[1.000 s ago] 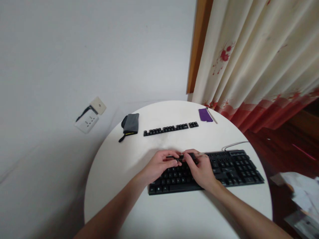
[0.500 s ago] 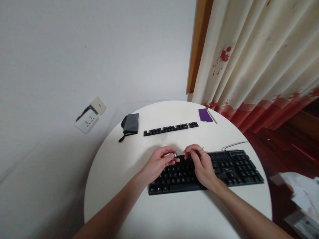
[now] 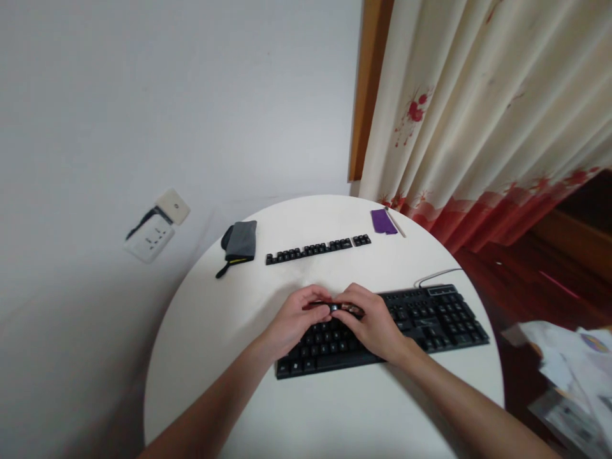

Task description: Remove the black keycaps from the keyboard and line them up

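Observation:
A black keyboard (image 3: 430, 319) lies on the round white table (image 3: 335, 414) in front of me. Both my hands hover over its left half, fingertips meeting above the top rows. My left hand (image 3: 294, 319) pinches a small dark piece with a pale end, likely a keycap (image 3: 333, 307). My right hand (image 3: 375, 322) is curled, its fingers closed on a thin dark tool next to that piece; I cannot make out the tool clearly. A row of removed black keycaps (image 3: 318, 249) lies in a line farther back on the table.
A grey pouch (image 3: 238, 241) with a black strap sits at the table's back left. A purple cloth (image 3: 383, 221) and a thin stick (image 3: 396, 222) lie at the back right near the curtain (image 3: 478, 115). Wall sockets (image 3: 153, 229) are left; papers (image 3: 568, 370) lie on the floor right.
My hands drew apart half a second ago, with the small piece in my left fingers, and have now come together again over the keyboard. The camera has shifted slightly rightward.

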### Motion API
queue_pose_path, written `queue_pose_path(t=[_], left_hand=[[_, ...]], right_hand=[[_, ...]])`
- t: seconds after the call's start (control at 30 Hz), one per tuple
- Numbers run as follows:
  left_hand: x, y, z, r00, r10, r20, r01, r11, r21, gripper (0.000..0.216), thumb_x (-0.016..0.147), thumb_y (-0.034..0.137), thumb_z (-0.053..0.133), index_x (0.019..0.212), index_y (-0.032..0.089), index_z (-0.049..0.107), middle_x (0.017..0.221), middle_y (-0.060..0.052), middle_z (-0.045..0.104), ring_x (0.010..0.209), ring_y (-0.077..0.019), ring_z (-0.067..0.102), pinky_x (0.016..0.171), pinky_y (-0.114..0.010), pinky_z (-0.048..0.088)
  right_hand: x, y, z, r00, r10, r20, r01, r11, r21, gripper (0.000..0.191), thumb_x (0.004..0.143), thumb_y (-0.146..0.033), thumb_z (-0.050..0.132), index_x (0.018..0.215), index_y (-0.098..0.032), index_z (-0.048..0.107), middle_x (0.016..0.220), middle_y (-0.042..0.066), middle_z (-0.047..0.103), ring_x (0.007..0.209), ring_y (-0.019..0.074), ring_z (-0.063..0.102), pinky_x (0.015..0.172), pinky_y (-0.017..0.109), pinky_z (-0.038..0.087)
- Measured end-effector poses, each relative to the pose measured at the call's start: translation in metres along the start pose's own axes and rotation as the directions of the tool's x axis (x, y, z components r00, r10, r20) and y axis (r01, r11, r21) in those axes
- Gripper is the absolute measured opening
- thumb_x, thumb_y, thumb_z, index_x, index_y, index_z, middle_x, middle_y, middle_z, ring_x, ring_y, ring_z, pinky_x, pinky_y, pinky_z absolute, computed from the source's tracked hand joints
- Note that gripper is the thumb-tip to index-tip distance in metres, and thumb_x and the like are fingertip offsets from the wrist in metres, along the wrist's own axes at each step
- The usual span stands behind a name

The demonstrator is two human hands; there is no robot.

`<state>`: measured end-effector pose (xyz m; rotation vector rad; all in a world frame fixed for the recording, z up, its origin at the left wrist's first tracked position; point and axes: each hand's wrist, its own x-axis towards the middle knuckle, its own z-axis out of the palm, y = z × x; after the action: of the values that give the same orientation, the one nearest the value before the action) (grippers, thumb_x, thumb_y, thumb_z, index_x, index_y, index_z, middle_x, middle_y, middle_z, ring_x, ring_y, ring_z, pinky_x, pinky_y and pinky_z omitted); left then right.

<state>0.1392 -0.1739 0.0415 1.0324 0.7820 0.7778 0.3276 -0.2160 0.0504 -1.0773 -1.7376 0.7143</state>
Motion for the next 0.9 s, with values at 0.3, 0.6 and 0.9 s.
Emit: queue_pose_path(t=[0.3, 0.6, 0.9], left_hand=[[0.003, 0.01, -0.004, 0.975, 0.14, -0.171, -0.138, 0.99, 0.024, 0.021, 0.088, 0.035, 0.065, 0.084, 0.015, 0.064, 0.079, -0.003, 0.064, 0.068, -0.0133, 0.061, 0.057, -0.023, 0.04], [0.003, 0.011, -0.004, 0.972, 0.136, -0.191, -0.134, 0.991, 0.021, 0.023, 0.086, 0.036, 0.066, 0.08, 0.015, 0.064, 0.071, -0.002, 0.061, 0.064, -0.0121, 0.053, 0.056, -0.024, 0.036], [0.004, 0.012, -0.008, 0.972, 0.134, -0.192, -0.134, 0.991, 0.011, 0.024, 0.088, 0.037, 0.065, 0.079, 0.015, 0.063, 0.071, -0.002, 0.059, 0.065, -0.0117, 0.051, 0.056, -0.023, 0.036]], right_hand=[[0.072, 0.074, -0.112, 0.967, 0.137, -0.213, -0.223, 0.862, -0.456, 0.021, 0.086, -0.033, 0.065, 0.097, -0.015, 0.07, 0.083, 0.005, 0.069, 0.065, 0.0162, 0.055, 0.065, 0.028, 0.043], [0.109, 0.159, -0.133, 0.954, 0.295, -0.056, -0.265, 0.74, -0.618, 0.01, 0.082, -0.019, 0.067, 0.089, -0.015, 0.073, 0.095, 0.009, 0.074, 0.084, 0.0214, 0.064, 0.075, 0.026, 0.044], [0.118, 0.177, -0.129, 0.956, 0.293, -0.004, -0.223, 0.719, -0.658, 0.016, 0.083, -0.021, 0.069, 0.096, -0.013, 0.071, 0.097, 0.011, 0.073, 0.084, 0.0209, 0.064, 0.074, 0.024, 0.043]])
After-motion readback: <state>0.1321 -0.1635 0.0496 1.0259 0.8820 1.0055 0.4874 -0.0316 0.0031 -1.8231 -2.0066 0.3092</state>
